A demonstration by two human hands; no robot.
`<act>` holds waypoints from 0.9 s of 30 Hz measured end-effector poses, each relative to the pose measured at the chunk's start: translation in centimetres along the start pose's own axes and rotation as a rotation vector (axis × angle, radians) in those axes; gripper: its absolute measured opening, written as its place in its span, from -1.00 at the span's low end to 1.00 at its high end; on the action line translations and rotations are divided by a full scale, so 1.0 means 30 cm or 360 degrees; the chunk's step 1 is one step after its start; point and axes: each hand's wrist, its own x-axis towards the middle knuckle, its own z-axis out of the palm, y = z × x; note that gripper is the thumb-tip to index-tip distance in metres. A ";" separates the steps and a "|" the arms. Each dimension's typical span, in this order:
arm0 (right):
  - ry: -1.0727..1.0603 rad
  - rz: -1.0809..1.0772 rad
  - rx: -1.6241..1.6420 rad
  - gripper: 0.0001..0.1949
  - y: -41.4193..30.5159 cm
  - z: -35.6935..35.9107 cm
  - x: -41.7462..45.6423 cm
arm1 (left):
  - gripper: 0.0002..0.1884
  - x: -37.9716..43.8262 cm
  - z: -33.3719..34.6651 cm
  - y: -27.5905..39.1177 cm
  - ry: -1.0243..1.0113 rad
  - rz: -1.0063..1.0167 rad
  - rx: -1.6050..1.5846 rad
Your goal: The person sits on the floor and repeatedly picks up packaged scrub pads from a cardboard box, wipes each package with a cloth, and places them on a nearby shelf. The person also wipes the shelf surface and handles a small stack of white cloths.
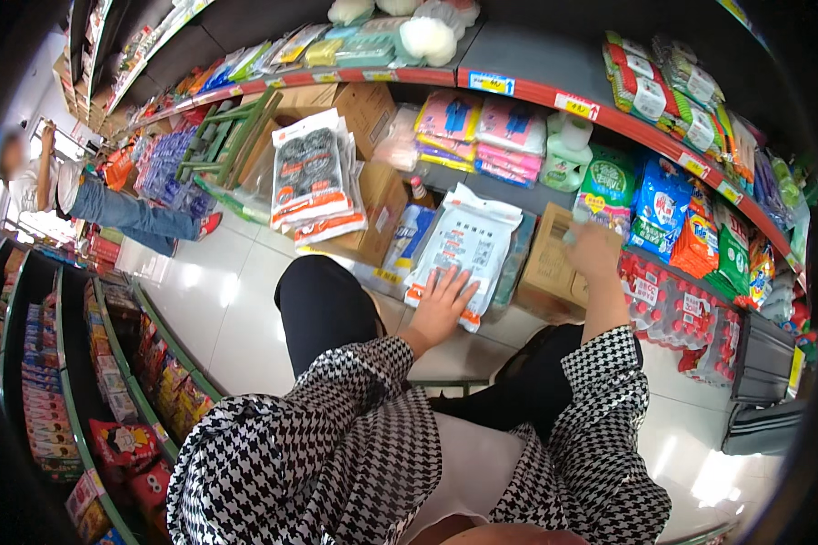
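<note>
My left hand (440, 306) lies with its fingers spread on the lower part of a white printed plastic packet (474, 238), which rests on other packets in front of my knees. At the right, my right hand (592, 248) is over the edge of a brown cardboard box (552, 262), its fingertips near a green laundry detergent bag (607, 180). Blur hides whether those fingers hold anything. To the left, packs of dark round scouring pads (311, 167) are stacked on another cardboard box (382, 204).
A red-edged shelf (409, 76) with goods runs across above the boxes. A green stool (228, 139) stands at the left, with a person (109, 197) farther off. Snack shelves (150, 340) curve along the lower left. Bottle packs (682, 310) sit at the right.
</note>
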 end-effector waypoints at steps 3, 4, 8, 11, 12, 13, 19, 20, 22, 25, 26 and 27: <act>-0.0319 -0.0037 0.0229 -0.47 -0.104 -0.104 -0.044 | -0.43 0.006 -0.018 0.008 -0.0066 0.0011 0.0001; -0.0246 -0.0023 0.0256 -0.49 -0.115 -0.113 -0.050 | -0.43 0.010 -0.027 0.013 -0.0046 0.0034 0.0029; -0.0002 0.0002 0.0543 -0.57 -0.110 -0.105 -0.029 | -0.27 0.033 -0.051 0.020 -0.0012 0.0059 -0.0066; 0.0106 -0.0081 0.0959 -0.63 -0.110 -0.108 -0.025 | -0.29 0.070 -0.108 0.029 0.0101 -0.0056 -0.0313; 0.0133 -0.0118 0.1109 -0.65 -0.117 -0.109 -0.031 | -0.34 0.088 -0.150 0.036 0.0245 -0.0078 -0.0359; 0.0117 -0.0117 0.1137 -0.66 -0.127 -0.107 -0.032 | -0.33 0.105 -0.169 0.032 0.0302 -0.0229 -0.0462; -0.0023 -0.0193 0.1173 -0.68 -0.165 -0.030 -0.015 | -0.63 0.229 -0.282 -0.053 0.0955 -0.0744 -0.1422; -0.0087 -0.0180 0.1175 -0.67 -0.172 -0.014 -0.010 | -0.65 0.256 -0.311 -0.060 0.1044 -0.0841 -0.1738; -0.0309 -0.0112 0.1330 -0.63 -0.211 -0.026 -0.016 | -0.61 0.278 -0.393 -0.062 0.1194 -0.0825 -0.2284; -0.0730 0.0024 0.1858 -0.50 -0.283 -0.071 -0.044 | -0.55 0.301 -0.487 -0.046 0.1402 -0.0873 -0.2832; -0.0833 0.0039 0.2082 -0.45 -0.298 -0.075 -0.047 | -0.55 0.312 -0.495 -0.050 0.1401 -0.0838 -0.2961; -0.0947 0.0048 0.2301 -0.40 -0.320 -0.079 -0.053 | -0.56 0.318 -0.503 -0.061 0.1414 -0.0806 -0.3085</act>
